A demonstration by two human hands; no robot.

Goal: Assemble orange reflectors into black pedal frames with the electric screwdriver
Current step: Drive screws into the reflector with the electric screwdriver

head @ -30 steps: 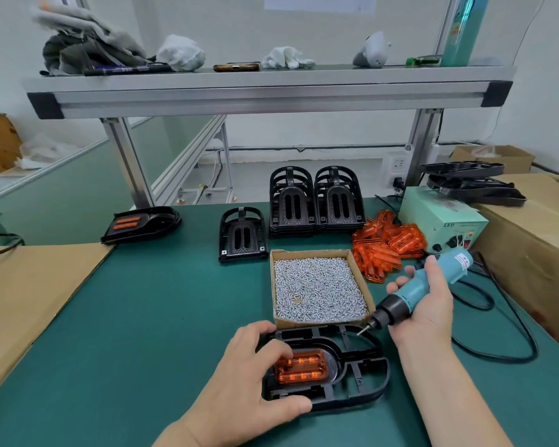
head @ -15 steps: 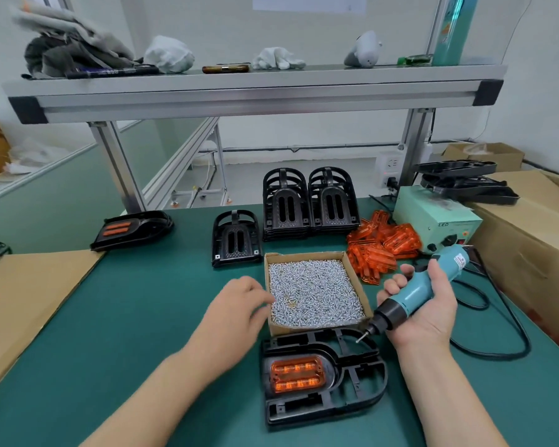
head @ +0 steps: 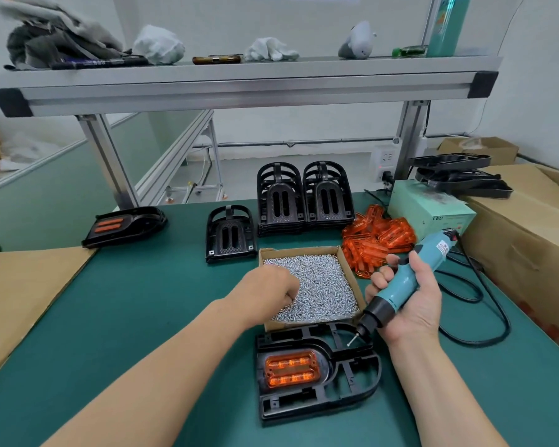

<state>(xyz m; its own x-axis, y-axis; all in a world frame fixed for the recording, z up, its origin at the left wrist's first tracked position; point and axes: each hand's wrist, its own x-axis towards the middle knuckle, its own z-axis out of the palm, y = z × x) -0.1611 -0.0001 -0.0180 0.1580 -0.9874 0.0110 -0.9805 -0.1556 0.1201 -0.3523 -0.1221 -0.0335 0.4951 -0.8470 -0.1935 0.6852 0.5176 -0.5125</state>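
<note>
Since a second ago my left grip (head: 271,288) has let go of the black pedal frame (head: 331,366) and gone up into the cardboard box (head: 304,324) of screws (head: 326,279). Its fingers curl down among the screws, knuckles up; whether they have pinched one I cannot tell. My right grip (head: 410,304) is wrapped round the electric screwdriver (head: 400,285) as before. The tool is tilted, and its bit points down-left over the frame's far edge, near the box's front right corner.

The frame lies flat on the green desk (head: 142,301), right in front of the box, with an orange reflector (head: 291,369) seated in its left pocket. Loose reflectors (head: 378,240) are heaped to the right of the box, beside a pale green power unit (head: 430,211). Two stacks of frames (head: 304,201) stand behind the box, with a single frame (head: 229,235) to their left. A finished pedal (head: 123,222) lies at the desk's far left.
</note>
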